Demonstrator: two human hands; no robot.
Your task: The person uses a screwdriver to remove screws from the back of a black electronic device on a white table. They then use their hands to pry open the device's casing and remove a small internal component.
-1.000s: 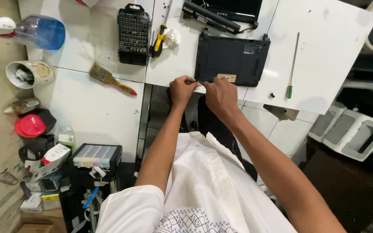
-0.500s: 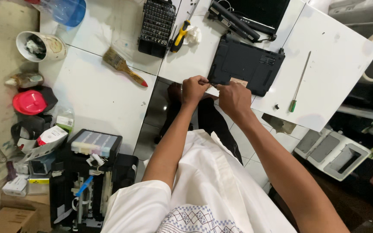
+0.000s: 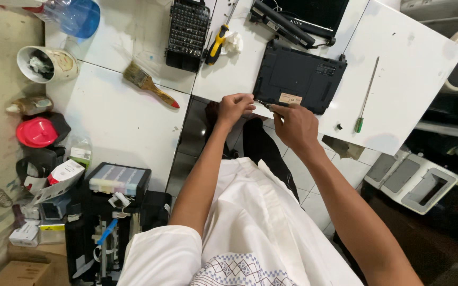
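Head view: since a second ago, both hands are kept at the black laptop base (image 3: 298,79) near edge; left hand (image 3: 234,107) is pinched on it, right hand (image 3: 294,124) is clenched round a thin tool, its tip moved under the corner

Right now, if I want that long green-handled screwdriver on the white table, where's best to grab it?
Grip the green handle of the screwdriver, coming from the table's near edge. It lies flat with the handle toward you and the thin shaft pointing away, well apart from the black laptop base.
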